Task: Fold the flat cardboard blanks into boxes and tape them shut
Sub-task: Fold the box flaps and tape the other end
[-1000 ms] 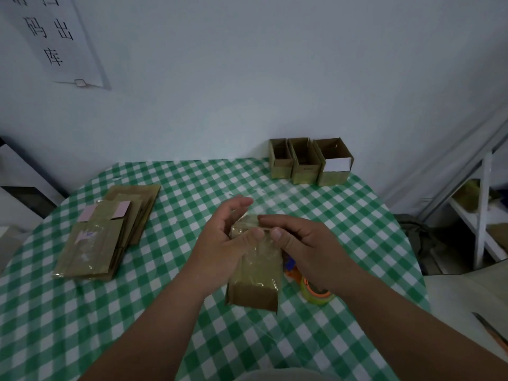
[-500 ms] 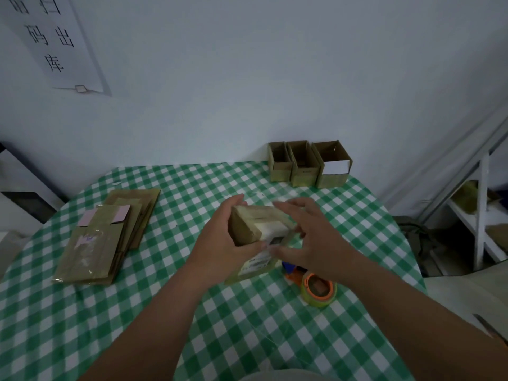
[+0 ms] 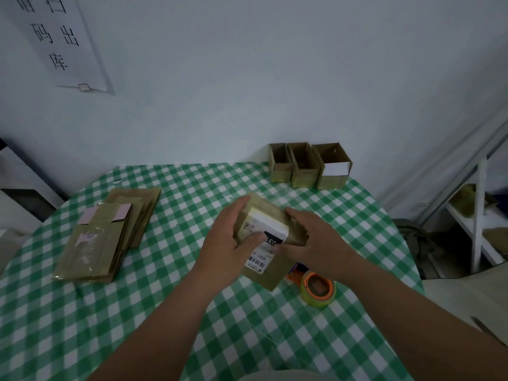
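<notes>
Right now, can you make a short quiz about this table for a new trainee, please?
1. True or false: both hands, left and right, hold the cardboard box.
2. How many open boxes stand in the row by the wall?
3. The tape roll lies: A) on the stack of flat blanks, B) on the checked tablecloth under the right forearm, C) inside an open box.

Key: 1 true; 2 three; 3 B.

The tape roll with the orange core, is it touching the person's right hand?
Apart. In the head view the tape roll lies on the checked tablecloth, with cloth showing between it and the right hand, which holds the cardboard box.
</notes>
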